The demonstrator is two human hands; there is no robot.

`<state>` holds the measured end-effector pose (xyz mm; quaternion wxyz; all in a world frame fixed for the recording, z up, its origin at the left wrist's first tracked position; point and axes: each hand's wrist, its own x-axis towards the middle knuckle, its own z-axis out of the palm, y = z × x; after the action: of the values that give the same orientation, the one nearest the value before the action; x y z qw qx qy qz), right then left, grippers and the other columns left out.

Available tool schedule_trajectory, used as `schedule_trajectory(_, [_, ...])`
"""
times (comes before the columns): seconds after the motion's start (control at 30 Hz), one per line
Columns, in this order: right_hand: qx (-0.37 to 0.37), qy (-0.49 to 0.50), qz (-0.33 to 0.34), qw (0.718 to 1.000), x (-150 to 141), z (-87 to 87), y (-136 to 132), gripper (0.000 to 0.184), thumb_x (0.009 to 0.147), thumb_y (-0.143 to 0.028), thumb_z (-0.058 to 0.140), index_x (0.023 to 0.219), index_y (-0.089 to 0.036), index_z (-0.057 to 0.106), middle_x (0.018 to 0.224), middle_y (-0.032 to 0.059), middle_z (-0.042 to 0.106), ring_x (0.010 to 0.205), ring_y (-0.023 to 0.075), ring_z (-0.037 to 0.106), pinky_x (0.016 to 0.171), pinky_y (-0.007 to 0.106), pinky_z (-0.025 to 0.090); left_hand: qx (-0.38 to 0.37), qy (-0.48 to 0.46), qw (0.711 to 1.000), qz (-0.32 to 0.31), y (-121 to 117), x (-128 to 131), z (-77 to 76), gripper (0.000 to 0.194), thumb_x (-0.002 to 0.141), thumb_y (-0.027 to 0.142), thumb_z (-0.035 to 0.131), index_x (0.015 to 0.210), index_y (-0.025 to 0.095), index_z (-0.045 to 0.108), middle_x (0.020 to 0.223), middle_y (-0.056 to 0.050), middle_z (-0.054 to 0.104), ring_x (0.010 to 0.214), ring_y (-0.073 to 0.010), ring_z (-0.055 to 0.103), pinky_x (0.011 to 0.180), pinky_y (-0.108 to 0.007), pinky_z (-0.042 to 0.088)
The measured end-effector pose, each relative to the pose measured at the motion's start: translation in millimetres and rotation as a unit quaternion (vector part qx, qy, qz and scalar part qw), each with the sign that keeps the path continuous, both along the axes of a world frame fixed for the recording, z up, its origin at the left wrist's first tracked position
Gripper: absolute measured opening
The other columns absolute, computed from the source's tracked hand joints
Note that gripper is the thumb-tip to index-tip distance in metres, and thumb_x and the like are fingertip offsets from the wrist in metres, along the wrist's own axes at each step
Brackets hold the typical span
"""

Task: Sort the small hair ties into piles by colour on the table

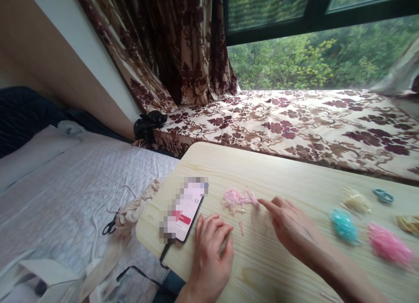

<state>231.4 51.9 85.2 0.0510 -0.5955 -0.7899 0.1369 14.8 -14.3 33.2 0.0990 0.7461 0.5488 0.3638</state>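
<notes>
A small heap of pink rubber bands [233, 199] lies loose on the light wooden table [248, 168]. My right hand [290, 222] reaches in from the right with its index finger stretched out, the fingertip at the right edge of the heap. The other fingers of that hand are bent, and nothing shows in them. Between the phone and a single pink band [241, 228], my left hand [214, 246] rests on the table, fingers loosely bent and apart, holding nothing.
A phone [186, 211] with a cable lies left of the heap. On the right are a teal bundle [343, 226], a pink bundle [389, 245], a cream bundle [356, 202], a yellowish bundle [408, 223] and a blue-grey loop [382, 195]. A bed [88, 163] adjoins at left.
</notes>
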Motion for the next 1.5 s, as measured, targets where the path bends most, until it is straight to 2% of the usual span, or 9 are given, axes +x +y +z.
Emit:
schedule_trajectory(0.1, [0.005,0.012,0.012,1.000,0.6,1.3,4.3,0.055,0.081,-0.005,0.040,0.119,-0.027,0.072,0.088,0.0056,0.069,0.080,0.0177,0.065,0.070,0.028,0.045,0.003,-0.009,1.000,-0.002,0.7,0.2,-1.0,0.030,0.088,0.007,0.047,0.108,0.025,0.061,0.100,-0.005,0.067,0.115,-0.0251,0.059,0.115,-0.059,0.031])
schedule_trajectory(0.23, [0.016,0.012,-0.004,1.000,4.9,2.5,13.6,0.037,0.088,-0.016,0.043,0.105,-0.023,0.075,0.093,0.0078,0.069,0.080,0.0191,0.066,0.071,0.030,0.047,0.001,-0.015,1.000,-0.005,0.3,-0.1,-2.3,0.030,0.086,0.007,0.048,0.106,0.025,0.061,0.098,-0.004,0.067,0.115,-0.0251,0.059,0.115,-0.058,0.031])
schedule_trajectory(0.37, [0.020,0.003,-0.011,1.000,2.3,-0.3,24.5,0.025,0.088,-0.019,0.050,0.085,-0.023,0.074,0.088,0.0063,0.069,0.080,0.0190,0.065,0.069,0.029,0.046,0.002,-0.025,1.000,0.003,0.0,0.7,-2.4,0.031,0.085,0.007,0.049,0.106,0.026,0.062,0.098,-0.004,0.067,0.115,-0.0250,0.060,0.114,-0.057,0.032])
schedule_trajectory(0.63, [0.030,0.009,0.008,0.999,-4.6,-4.0,29.8,0.027,0.088,-0.020,0.048,0.067,-0.021,0.065,0.077,0.0048,0.065,0.069,0.0162,0.060,0.063,0.026,0.040,0.003,-0.036,0.999,0.014,-0.4,1.8,-0.4,0.032,0.083,0.007,0.050,0.105,0.026,0.063,0.097,-0.005,0.068,0.114,-0.0254,0.061,0.115,-0.056,0.034])
schedule_trajectory(0.83, [0.038,0.041,0.005,0.998,7.9,0.3,27.6,0.023,0.084,-0.023,0.047,0.068,-0.023,0.063,0.076,0.0053,0.065,0.070,0.0179,0.059,0.066,0.029,0.042,0.005,-0.041,0.999,0.009,-0.6,2.0,-0.2,0.033,0.082,0.006,0.049,0.105,0.025,0.063,0.097,-0.005,0.068,0.113,-0.0259,0.061,0.115,-0.058,0.034])
schedule_trajectory(1.1, [-0.080,0.094,-0.030,0.992,23.8,11.5,22.0,0.029,0.078,-0.032,0.046,0.061,-0.021,0.066,0.066,0.0034,0.066,0.058,0.0156,0.060,0.055,0.027,0.042,0.005,-0.043,0.999,0.005,-0.9,0.5,-0.9,0.030,0.084,0.008,0.049,0.104,0.025,0.063,0.097,-0.004,0.069,0.113,-0.0251,0.062,0.115,-0.058,0.033])
schedule_trajectory(1.27, [-0.139,0.143,-0.050,0.979,25.4,13.4,16.7,0.036,0.080,-0.044,0.044,0.062,-0.021,0.064,0.058,0.0017,0.060,0.055,0.0153,0.052,0.051,0.027,0.039,0.003,-0.024,1.000,-0.001,-1.5,-0.4,0.6,0.029,0.086,0.008,0.048,0.105,0.025,0.062,0.099,-0.005,0.068,0.113,-0.0245,0.061,0.115,-0.057,0.033])
schedule_trajectory(1.5, [-0.217,0.227,-0.055,0.948,40.4,41.2,-11.8,0.043,0.081,-0.060,0.052,0.063,-0.022,0.057,0.060,-0.0012,0.050,0.058,0.0137,0.045,0.052,0.025,0.041,0.008,-0.009,1.000,-0.014,-2.0,-2.5,-4.0,0.028,0.089,0.009,0.047,0.109,0.024,0.060,0.103,-0.005,0.068,0.115,-0.0239,0.060,0.116,-0.056,0.031])
